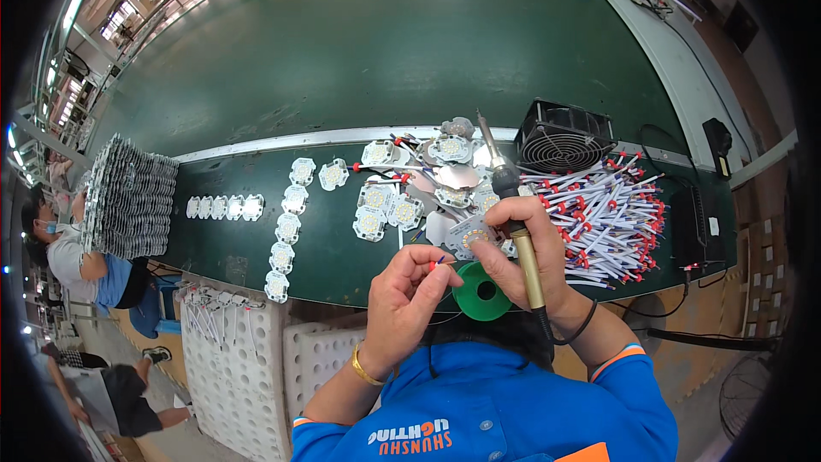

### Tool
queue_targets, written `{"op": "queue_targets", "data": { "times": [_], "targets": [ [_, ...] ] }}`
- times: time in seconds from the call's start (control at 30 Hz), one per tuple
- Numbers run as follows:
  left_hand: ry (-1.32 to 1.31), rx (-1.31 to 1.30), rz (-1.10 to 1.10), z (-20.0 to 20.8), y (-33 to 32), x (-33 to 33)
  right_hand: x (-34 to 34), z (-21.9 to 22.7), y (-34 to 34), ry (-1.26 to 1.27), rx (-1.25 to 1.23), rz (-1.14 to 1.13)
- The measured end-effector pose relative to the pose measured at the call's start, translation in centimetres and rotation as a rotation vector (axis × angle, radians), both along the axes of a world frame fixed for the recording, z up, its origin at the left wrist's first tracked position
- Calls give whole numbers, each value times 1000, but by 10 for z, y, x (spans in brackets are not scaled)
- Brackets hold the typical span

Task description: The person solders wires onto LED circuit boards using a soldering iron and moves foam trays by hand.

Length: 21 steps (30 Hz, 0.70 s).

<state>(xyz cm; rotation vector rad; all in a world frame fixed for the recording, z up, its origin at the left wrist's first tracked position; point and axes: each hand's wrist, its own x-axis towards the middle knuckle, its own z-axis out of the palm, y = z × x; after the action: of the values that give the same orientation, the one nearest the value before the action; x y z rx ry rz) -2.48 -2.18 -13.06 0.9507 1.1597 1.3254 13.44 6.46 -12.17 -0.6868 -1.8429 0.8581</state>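
Note:
My left hand (405,287) is pinched round a short wire lead (440,263) with coloured ends; most of it is hidden by the fingers. My right hand (547,248) is closed on a soldering iron (532,272) with a gold-coloured handle, its tip pointing away from me. Between the thumb and fingers of that same hand sits a silvery LED board (468,233), close to the wire. Just below both hands is a green spool (481,295). Beyond them lies a loose heap of LED boards (404,212), some with wires.
At the right lies a big pile of white wires (590,218) with red ends, beside a black fan (565,139). LED boards stand in a tall stack (130,197) at the left; others form a row (288,228) on the green bench (342,60). People are at the far left.

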Motion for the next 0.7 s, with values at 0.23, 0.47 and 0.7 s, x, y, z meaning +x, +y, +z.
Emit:
{"op": "queue_targets", "data": {
  "times": [0.23, 0.47, 0.7],
  "targets": [
    [289, 57, 67, 2, 4, 6, 2, -2, 1, -37, 22, 61],
    [306, 2, 25, 2, 3, 2, 3, -2, 3, -29, 59, 132],
    [229, -57, -11, 1, 3, -1, 5, 1, 4, -41, 67, 172]
  ]
}}
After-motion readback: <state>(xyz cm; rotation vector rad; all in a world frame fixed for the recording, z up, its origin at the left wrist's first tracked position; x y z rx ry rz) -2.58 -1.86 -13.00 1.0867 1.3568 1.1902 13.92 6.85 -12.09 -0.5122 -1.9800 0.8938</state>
